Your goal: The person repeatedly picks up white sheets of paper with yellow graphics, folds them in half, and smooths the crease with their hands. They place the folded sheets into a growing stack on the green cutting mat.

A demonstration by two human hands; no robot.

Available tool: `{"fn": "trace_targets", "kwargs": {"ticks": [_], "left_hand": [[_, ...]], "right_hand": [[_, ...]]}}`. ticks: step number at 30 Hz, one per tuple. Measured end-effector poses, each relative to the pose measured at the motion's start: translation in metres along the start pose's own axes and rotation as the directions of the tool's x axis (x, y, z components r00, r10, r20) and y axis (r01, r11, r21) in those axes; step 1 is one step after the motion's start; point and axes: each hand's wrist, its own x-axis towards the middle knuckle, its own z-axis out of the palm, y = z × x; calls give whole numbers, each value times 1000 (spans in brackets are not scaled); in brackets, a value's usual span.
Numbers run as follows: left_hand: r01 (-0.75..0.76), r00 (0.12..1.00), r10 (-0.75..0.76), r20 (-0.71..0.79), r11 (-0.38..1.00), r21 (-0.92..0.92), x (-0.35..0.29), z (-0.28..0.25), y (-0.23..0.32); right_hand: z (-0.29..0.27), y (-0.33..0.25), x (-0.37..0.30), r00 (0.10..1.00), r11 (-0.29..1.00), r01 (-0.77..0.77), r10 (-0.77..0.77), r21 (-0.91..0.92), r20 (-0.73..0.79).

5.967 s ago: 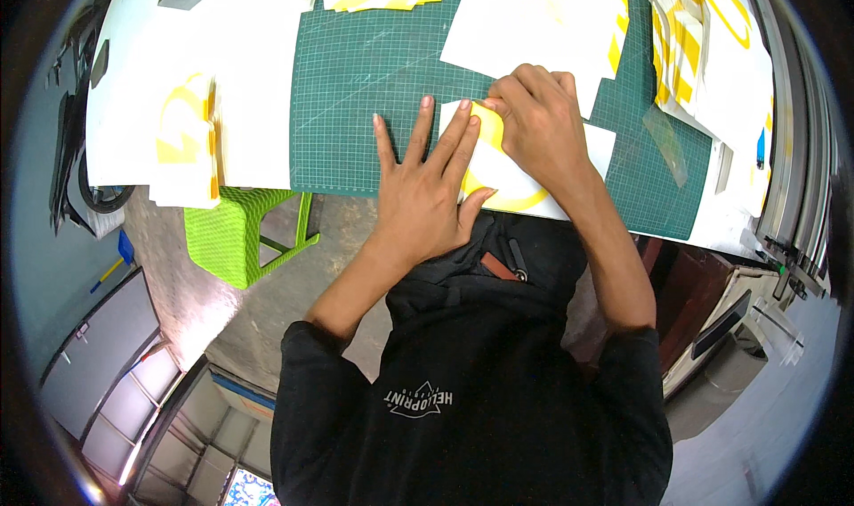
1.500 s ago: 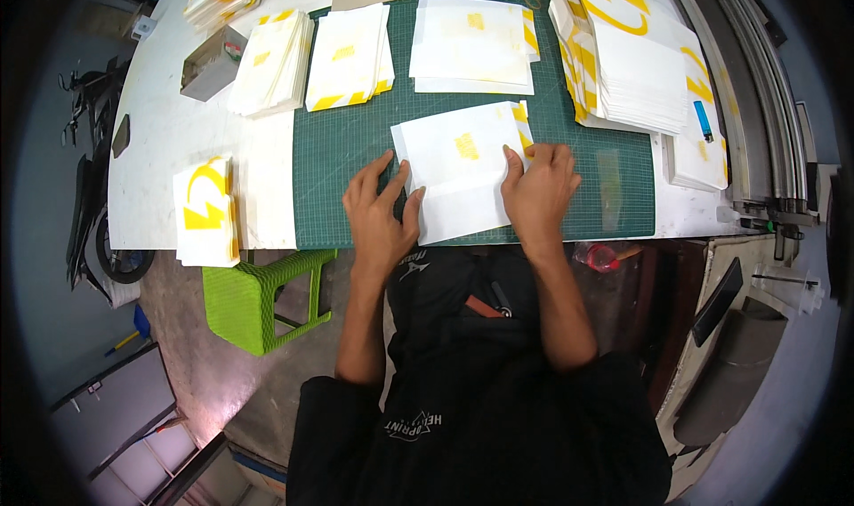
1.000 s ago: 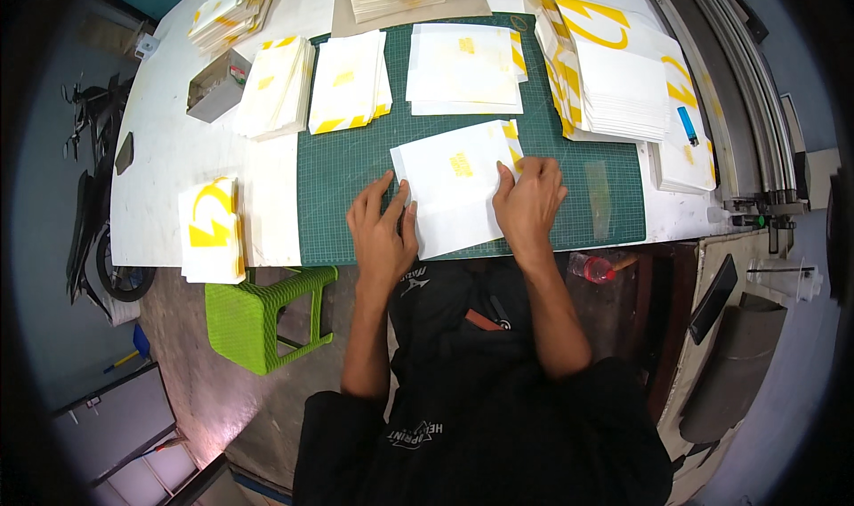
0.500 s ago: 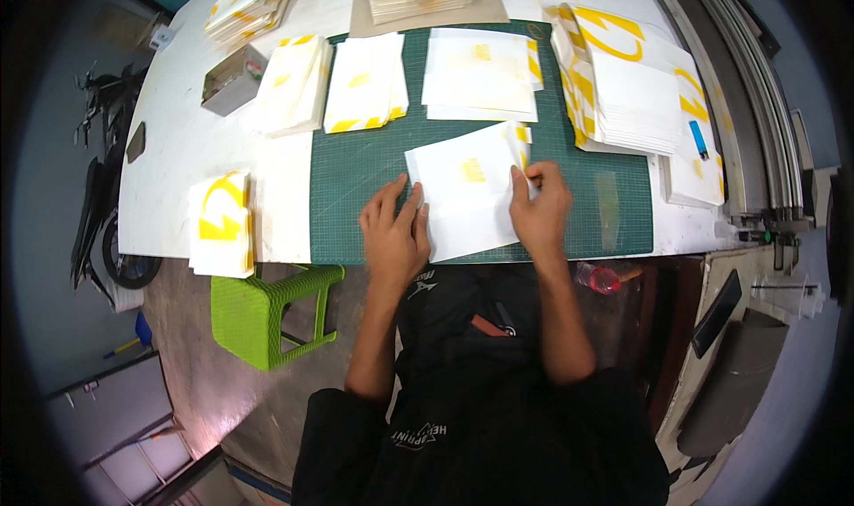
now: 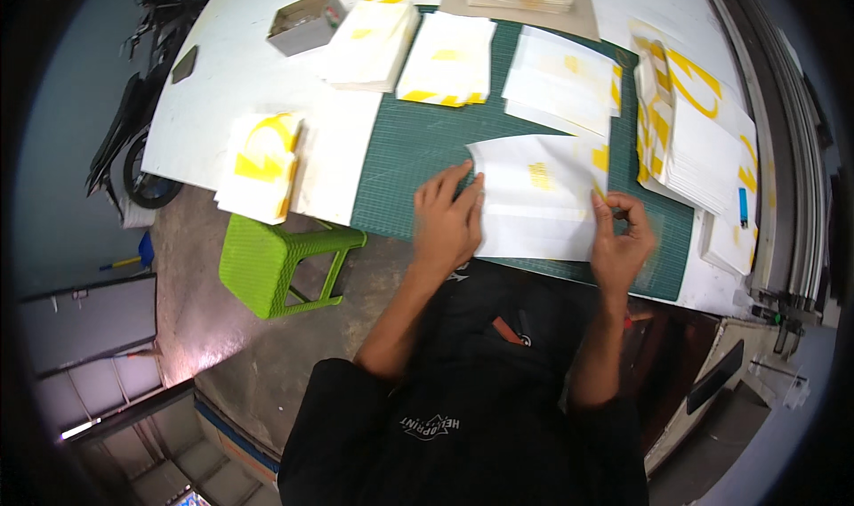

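A white paper sheet [image 5: 534,199] with a pale yellow print and a yellow patch at its right edge lies over the front of a green cutting mat [image 5: 409,154]. A crease runs across its lower half. My left hand [image 5: 445,217] rests against the sheet's left edge, fingers apart. At the right edge, my right hand [image 5: 621,234] pinches the sheet, thumb on top and fingers curled behind. Just beyond lie further white sheets [image 5: 560,79] with yellow marks, partly under the held one. A stack of similar papers [image 5: 447,56] sits to their left.
More yellow-and-white stacks stand at the far left [image 5: 365,48], front left [image 5: 260,163] and right [image 5: 703,150]. A blue lighter [image 5: 743,206] lies on the right one. Farther back are a grey box [image 5: 307,25] and a phone-like dark object [image 5: 185,64]. A green stool [image 5: 276,266] stands below the table.
The view has shifted, so the table appears tilted and moved. My right hand still pinches the sheet's right edge, and the sheet now bows slightly. My left hand stays at the left edge.
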Motion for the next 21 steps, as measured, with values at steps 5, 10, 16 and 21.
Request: {"fn": "trace_targets", "kwargs": {"ticks": [5, 10, 16, 21], "left_hand": [[-1, 1000, 0, 26, 1000, 9, 3, 0, -1], [40, 999, -37, 22, 989, -144, 5, -8, 0], [129, 976, -209, -67, 791, -598, -2, -23, 6], [212, 970, -231, 77, 643, -736, -3, -27, 23]], "right_hand": [[-23, -5, 1, 986, 927, -158, 128, 339, 109], [-38, -3, 3, 911, 851, -373, 259, 371, 322], [-38, 29, 0, 870, 772, -487, 385, 408, 308], [-31, 36, -6, 835, 537, -548, 400, 641, 378]]}}
